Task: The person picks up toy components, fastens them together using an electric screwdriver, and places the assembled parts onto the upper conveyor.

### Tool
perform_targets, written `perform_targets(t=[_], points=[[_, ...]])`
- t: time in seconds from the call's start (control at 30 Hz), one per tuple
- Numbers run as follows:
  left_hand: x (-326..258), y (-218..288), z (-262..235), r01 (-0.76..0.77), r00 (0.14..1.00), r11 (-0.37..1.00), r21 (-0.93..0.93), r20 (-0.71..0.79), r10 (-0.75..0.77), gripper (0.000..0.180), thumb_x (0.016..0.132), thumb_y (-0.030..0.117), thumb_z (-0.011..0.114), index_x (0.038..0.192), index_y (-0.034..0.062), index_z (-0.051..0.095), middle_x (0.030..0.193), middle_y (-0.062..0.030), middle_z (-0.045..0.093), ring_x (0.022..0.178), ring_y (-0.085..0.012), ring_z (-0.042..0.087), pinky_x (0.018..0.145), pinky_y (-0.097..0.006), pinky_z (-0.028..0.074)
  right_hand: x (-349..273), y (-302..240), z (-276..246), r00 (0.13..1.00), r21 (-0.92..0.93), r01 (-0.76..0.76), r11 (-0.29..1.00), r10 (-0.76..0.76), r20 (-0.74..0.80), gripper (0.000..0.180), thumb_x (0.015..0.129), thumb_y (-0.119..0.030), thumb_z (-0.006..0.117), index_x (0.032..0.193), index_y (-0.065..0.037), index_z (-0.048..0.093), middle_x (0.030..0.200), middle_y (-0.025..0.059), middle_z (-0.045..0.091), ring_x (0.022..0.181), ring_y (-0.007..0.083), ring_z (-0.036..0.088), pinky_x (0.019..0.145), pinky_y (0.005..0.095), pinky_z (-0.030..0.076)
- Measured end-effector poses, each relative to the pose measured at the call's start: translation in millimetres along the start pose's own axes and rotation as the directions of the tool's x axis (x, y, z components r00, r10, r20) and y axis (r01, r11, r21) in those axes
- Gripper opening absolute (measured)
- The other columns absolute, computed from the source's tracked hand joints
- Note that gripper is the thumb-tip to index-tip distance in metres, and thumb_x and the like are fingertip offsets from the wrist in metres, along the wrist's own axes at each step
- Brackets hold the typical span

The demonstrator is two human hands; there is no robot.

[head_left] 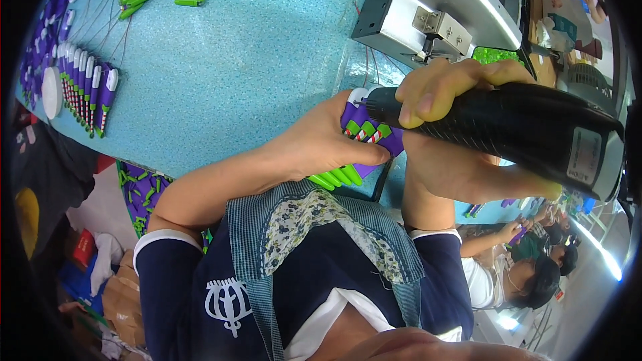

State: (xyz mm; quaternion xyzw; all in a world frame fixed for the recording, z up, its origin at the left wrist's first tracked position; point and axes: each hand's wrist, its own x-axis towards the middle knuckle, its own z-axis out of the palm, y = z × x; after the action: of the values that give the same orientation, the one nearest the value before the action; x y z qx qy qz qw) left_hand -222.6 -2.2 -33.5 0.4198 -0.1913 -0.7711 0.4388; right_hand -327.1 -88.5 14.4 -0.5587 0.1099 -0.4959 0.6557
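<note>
My right hand (445,164) is wrapped round a black electric screwdriver (515,124). Its tip points left, at the white end of a purple plastic piece (353,115). Several such pieces lie side by side, with green parts and red-and-white stripes. My left hand (324,135) grips this group, its thumb across the pieces and its other fingers mostly hidden. Green ends (338,177) show below that hand. Thin wires run up from the pieces' far side. The screwdriver and right hand hide part of the group.
A grey-and-black machine (435,17) stands at the far right, with small green parts (495,55) beside it. More purple pieces (87,87) line the blue table (247,53) at left, near a white disc (51,92). A person (508,274) works at right.
</note>
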Motion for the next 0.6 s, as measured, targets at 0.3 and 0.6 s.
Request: perform_targets(t=[0.3,0.6], points=[[-3.6,0.6,2.2,0.015,1.000,1.000,-0.007,0.020,-0.015,0.065,0.069,0.012,0.077,0.122,-0.0024,0.044,0.101,-0.0092,0.061,0.090,-0.0157,0.059,0.079,-0.028,0.049,13.6,-52.8,-16.0,0.986,-0.119,0.135,0.984,-0.121,0.118,0.087,0.078,-0.077,0.039,0.122,-0.002,0.045,0.076,0.0106,0.054,0.057,0.0191,0.053,0.061,0.0353,0.043],[-3.3,-12.4,4.2,-0.089,0.995,0.994,-0.063,0.036,0.092,0.044,0.078,0.008,0.071,0.112,0.0003,0.044,0.089,-0.0082,0.061,0.072,-0.0152,0.062,0.063,-0.029,0.052,-13.5,-32.1,-4.5,0.995,-0.076,0.055,0.996,-0.062,-0.084,0.089,0.077,-0.080,0.034,0.119,-0.003,0.047,0.074,0.0116,0.056,0.057,0.0209,0.052,0.059,0.0365,0.043]])
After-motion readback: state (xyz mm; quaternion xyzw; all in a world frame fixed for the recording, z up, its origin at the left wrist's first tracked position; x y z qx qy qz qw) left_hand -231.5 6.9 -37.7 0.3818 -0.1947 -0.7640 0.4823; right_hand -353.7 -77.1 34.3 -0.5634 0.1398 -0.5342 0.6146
